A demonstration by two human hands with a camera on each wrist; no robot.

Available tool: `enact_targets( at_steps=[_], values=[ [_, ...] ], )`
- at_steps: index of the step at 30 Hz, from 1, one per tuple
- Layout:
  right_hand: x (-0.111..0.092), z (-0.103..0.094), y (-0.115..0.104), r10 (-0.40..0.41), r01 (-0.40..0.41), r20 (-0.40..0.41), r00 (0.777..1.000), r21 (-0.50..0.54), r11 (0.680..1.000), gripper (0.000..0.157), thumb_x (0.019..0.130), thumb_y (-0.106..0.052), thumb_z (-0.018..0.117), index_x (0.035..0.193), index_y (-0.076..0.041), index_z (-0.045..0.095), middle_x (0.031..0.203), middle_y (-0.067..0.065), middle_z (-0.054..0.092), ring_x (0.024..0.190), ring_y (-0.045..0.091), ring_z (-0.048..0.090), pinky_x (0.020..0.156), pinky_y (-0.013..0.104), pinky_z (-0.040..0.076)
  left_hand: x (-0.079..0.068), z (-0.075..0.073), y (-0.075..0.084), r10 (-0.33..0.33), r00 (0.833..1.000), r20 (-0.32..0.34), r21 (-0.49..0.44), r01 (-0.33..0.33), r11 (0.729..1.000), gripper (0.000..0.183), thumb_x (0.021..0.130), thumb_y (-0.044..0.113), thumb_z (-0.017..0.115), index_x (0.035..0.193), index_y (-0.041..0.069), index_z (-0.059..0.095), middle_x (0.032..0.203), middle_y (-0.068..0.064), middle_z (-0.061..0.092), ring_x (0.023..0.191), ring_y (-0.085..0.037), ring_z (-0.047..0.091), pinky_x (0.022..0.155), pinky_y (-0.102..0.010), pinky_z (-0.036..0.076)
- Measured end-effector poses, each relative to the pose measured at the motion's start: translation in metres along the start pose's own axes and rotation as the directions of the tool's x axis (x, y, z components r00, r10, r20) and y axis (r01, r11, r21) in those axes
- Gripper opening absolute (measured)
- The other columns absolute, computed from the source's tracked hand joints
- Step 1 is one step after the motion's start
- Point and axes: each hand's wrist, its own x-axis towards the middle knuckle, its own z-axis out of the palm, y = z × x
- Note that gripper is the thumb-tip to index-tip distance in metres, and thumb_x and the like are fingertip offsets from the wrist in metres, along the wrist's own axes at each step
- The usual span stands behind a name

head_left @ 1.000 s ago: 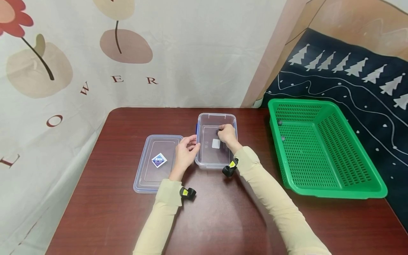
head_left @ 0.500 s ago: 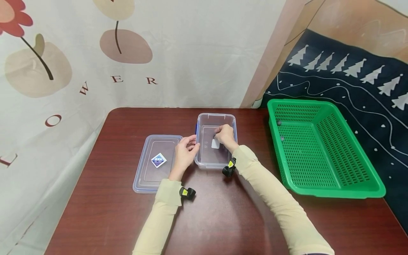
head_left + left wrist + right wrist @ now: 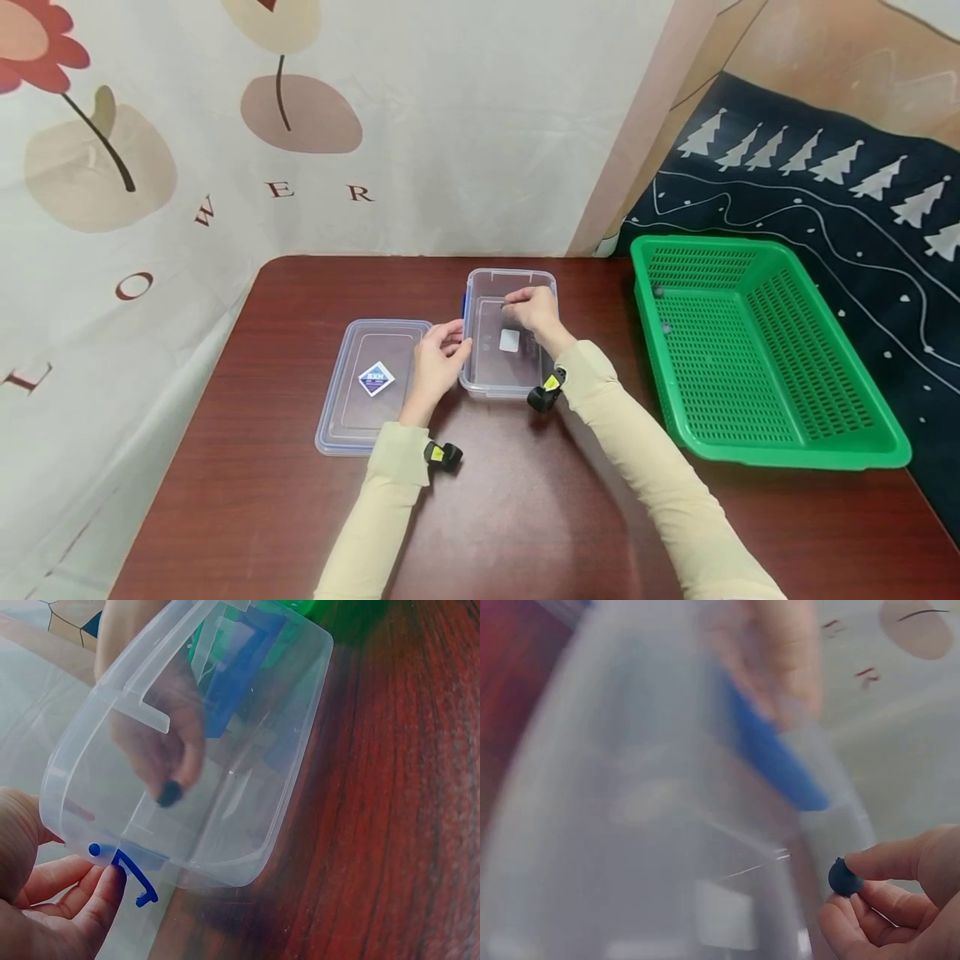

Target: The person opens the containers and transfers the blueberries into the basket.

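A clear plastic box (image 3: 498, 390) with blue side latches stands uncovered near the table's back edge. My left hand (image 3: 437, 360) grips its left side; in the left wrist view the fingertips press beside a hanging blue latch (image 3: 136, 877). Over the box's interior, my right hand (image 3: 538, 312) pinches a small dark blue blueberry (image 3: 844, 877) between thumb and fingers. That berry also shows through the clear wall in the left wrist view. A white square label (image 3: 509, 340) sits at the box's bottom.
The box's clear lid (image 3: 348, 421), bearing a diamond sticker (image 3: 376, 378), lies flat beside my left hand. To the right stands a large green slotted basket (image 3: 780, 458). Two small dark round berries (image 3: 658, 292) lie by its left wall. Behind the table hangs a printed curtain (image 3: 465, 125).
My right hand dipped toward the front left inside the box, then came back up and slightly rearward with its fingers straighter. The left hand keeps its hold.
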Motion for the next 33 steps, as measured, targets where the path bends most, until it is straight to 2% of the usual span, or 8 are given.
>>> enact_targets(
  at_steps=[4, 8, 15, 21, 27, 29, 33],
  values=[
    [-0.002, -0.020, -0.013, -0.005, 0.004, 0.008, 1.000, 0.087, 0.996, 0.023, 0.080, -0.010, 0.071, 0.102, -0.003, 0.071, 0.106, 0.012, 0.068, 0.091, 0.021, 0.063, 0.079, 0.029, 0.054, 0.000, 0.000, -0.002, 0.013, 1.000, -0.004, -0.007, -0.013, 1.000, 0.031, 0.079, -0.008, 0.065, 0.109, -0.015, 0.061, 0.100, -0.025, 0.060, 0.090, -0.035, 0.062, 0.080, -0.033, 0.058],
    [-0.006, -0.046, -0.027, -0.012, 0.008, 0.019, 1.000, 0.193, 0.981, 0.026, 0.082, -0.007, 0.069, 0.107, 0.000, 0.068, 0.106, 0.017, 0.066, 0.095, 0.029, 0.065, 0.085, 0.035, 0.055, 0.000, 0.000, -0.003, 0.007, 1.000, -0.004, -0.001, -0.007, 1.000, 0.031, 0.080, -0.008, 0.065, 0.110, -0.014, 0.061, 0.100, -0.025, 0.060, 0.090, -0.035, 0.062, 0.080, -0.030, 0.058],
    [-0.012, -0.091, -0.038, -0.006, 0.004, 0.011, 1.000, 0.199, 0.980, 0.029, 0.088, -0.010, 0.064, 0.116, -0.002, 0.064, 0.119, 0.017, 0.059, 0.105, 0.030, 0.061, 0.098, 0.037, 0.049, 0.000, 0.001, -0.004, -0.006, 1.000, -0.011, -0.006, 0.006, 1.000, 0.031, 0.079, -0.008, 0.065, 0.110, -0.013, 0.061, 0.101, -0.025, 0.061, 0.090, -0.034, 0.063, 0.080, -0.030, 0.058],
    [-0.016, -0.125, -0.033, -0.011, 0.014, -0.014, 1.000, 0.211, 0.977, 0.032, 0.089, -0.009, 0.062, 0.120, 0.001, 0.061, 0.123, 0.017, 0.055, 0.107, 0.028, 0.060, 0.099, 0.034, 0.048, 0.000, 0.001, -0.002, -0.016, 1.000, -0.008, 0.008, 0.016, 1.000, 0.031, 0.080, -0.007, 0.065, 0.110, -0.013, 0.062, 0.101, -0.024, 0.061, 0.091, -0.033, 0.063, 0.080, -0.030, 0.058],
    [-0.022, -0.158, -0.021, -0.028, 0.037, -0.047, 0.999, 0.204, 0.978, 0.037, 0.090, -0.012, 0.061, 0.125, 0.002, 0.057, 0.122, 0.015, 0.054, 0.090, 0.010, 0.064, 0.099, 0.033, 0.047, 0.000, 0.000, 0.000, -0.018, 1.000, -0.002, 0.023, 0.018, 1.000, 0.031, 0.080, -0.007, 0.065, 0.110, -0.013, 0.062, 0.101, -0.024, 0.061, 0.091, -0.033, 0.063, 0.080, -0.029, 0.058],
    [-0.024, -0.168, -0.015, -0.035, 0.048, -0.065, 0.997, 0.203, 0.978, 0.039, 0.090, -0.013, 0.062, 0.126, 0.002, 0.056, 0.118, 0.010, 0.056, 0.086, 0.005, 0.063, 0.100, 0.034, 0.047, 0.000, 0.000, -0.001, -0.015, 1.000, -0.002, 0.021, 0.015, 1.000, 0.031, 0.080, -0.007, 0.065, 0.110, -0.013, 0.061, 0.101, -0.024, 0.061, 0.091, -0.033, 0.063, 0.080, -0.028, 0.058],
    [-0.028, -0.189, -0.001, -0.062, 0.089, -0.113, 0.992, 0.244, 0.966, 0.041, 0.087, -0.014, 0.066, 0.123, 0.003, 0.057, 0.097, -0.006, 0.063, 0.083, 0.003, 0.064, 0.094, 0.031, 0.051, 0.001, 0.001, -0.001, -0.017, 1.000, -0.002, 0.010, 0.017, 1.000, 0.031, 0.080, -0.007, 0.065, 0.110, -0.013, 0.061, 0.102, -0.024, 0.061, 0.091, -0.033, 0.063, 0.081, -0.029, 0.058]
  ],
)
